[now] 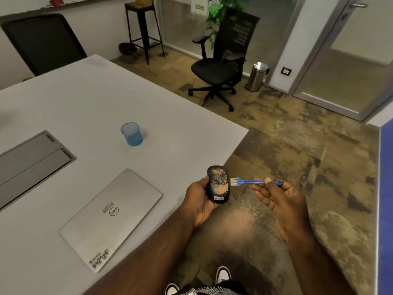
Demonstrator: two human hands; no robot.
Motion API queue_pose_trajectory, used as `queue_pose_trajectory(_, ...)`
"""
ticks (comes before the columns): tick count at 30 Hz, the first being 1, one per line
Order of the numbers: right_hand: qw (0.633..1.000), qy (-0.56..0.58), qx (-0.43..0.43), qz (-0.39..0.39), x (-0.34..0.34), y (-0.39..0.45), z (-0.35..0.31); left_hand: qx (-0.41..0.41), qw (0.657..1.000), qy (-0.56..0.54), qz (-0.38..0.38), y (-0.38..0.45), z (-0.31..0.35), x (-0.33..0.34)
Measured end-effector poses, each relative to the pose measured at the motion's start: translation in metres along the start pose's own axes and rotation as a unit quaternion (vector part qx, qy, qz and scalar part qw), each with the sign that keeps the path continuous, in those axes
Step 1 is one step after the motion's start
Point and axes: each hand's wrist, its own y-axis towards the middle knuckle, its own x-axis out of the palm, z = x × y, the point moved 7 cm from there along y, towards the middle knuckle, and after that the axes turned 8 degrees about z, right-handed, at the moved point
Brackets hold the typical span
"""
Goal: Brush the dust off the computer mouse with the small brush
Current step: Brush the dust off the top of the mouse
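Shoes [222, 275] stand below both hands. Left hand [198, 201], grip clamped on the computer mouse [218, 184], holds it off the surface [106, 107]; right hand [282, 201] pinches the small brush [253, 182], bristles seemingly touching the mouse's right edge. Tan dust still coats much of it; brushing looks partly done.

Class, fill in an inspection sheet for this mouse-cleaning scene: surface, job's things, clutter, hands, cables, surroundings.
Surface: grey table, recessed flap panel.
Job's things: black mouse with tan dust patches; blue brush, bristles beside the mouse's right edge.
Clutter: closed silver laptop; blue mesh cup.
Hands: left hand holds the mouse off the table's edge; right hand holds the brush handle.
Cables: nothing seen.
Surroundings: office chair, steel bin, stool, plant, dust on floor.
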Motion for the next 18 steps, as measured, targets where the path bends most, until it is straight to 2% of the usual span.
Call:
queue_pose_trajectory(8,0.999,-0.022,-0.03,0.039,-0.061,0.022,-0.031,-0.005,1.0,0.025,0.01,0.011,-0.049,0.055)
queue_pose_trajectory(18,0.997,-0.052,-0.054,0.024,-0.115,0.067,-0.055,-0.007,0.999,0.043,0.013,0.034,-0.097,0.109)
